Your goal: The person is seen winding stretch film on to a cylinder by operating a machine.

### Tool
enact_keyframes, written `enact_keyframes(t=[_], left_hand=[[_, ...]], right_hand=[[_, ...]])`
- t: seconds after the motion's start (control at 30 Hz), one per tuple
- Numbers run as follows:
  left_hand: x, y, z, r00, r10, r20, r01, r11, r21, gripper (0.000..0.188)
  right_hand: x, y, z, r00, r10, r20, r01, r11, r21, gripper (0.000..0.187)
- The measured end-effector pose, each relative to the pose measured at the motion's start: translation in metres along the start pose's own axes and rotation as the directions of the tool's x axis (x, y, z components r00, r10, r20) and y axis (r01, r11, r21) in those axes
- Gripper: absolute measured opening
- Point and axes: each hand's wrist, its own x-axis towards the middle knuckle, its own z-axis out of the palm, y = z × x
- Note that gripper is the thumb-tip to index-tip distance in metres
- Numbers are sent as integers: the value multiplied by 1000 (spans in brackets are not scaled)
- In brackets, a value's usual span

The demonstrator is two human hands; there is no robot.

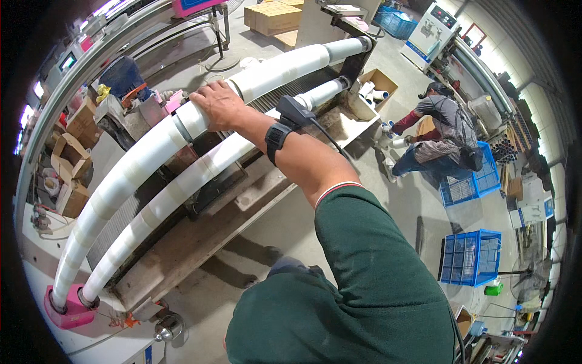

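My right hand (215,106) is curled palm down over a thick white tube (145,158), gripping it close to a grey joint ring (182,128). The tube is one long row of white sections, running from the near left to a bracket at the far right. A thinner white tube (206,167) lies alongside it, nearer to me, under my forearm. Both tubes end at the near left in a pink block (73,309). A dark band with a black box-like device (295,112) sits at my right wrist. My left hand is out of the picture.
Under the tubes runs a long, stained machine bed (200,242). At the far end stands a carton (377,85) of white pipe pieces. To the right a co-worker (439,127) bends over white fittings, near blue crates (470,258). Cartons (73,158) and clutter line the left.
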Motion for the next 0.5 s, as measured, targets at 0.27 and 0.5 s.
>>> enact_keyframes(t=[0.27, 0.5], left_hand=[[3, -4, -15, 1000, 14, 14, -14, 1000, -10, 16], [-29, -16, -46, 989, 148, -21, -149, 978, -149, 12]], right_hand=[[-1, 1, 7, 999, -8, -38, 8, 1000, 6, 74], [2, -7, 6, 999, 10, -45, -4, 992, 130, 76]])
